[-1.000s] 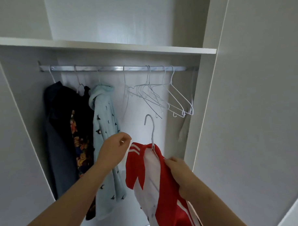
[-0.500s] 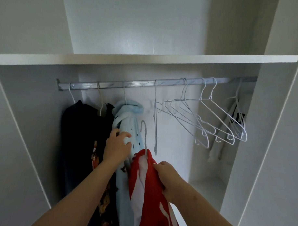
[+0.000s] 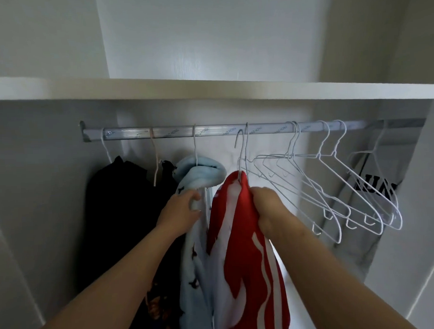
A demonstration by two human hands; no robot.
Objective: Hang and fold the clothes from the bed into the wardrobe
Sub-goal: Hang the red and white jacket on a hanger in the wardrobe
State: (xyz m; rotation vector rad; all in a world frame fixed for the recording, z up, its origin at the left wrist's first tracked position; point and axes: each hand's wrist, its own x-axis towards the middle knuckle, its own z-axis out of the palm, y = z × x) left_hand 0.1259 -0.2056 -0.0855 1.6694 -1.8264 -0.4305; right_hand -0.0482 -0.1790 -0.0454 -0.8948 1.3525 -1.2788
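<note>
Clamped round the neck of the red-and-white garment (image 3: 241, 249), your right hand (image 3: 271, 206) holds its wire hanger (image 3: 240, 151) up at the rail (image 3: 175, 132).
At 9 o'clock of it, your left hand (image 3: 180, 211) grips the light blue garment (image 3: 199, 172), probably to hold a gap open. The hook stands at 12 o'clock, level with the rail; whether it has caught cannot be told. Empty hangers (image 3: 334, 184) crowd 3 o'clock.
</note>
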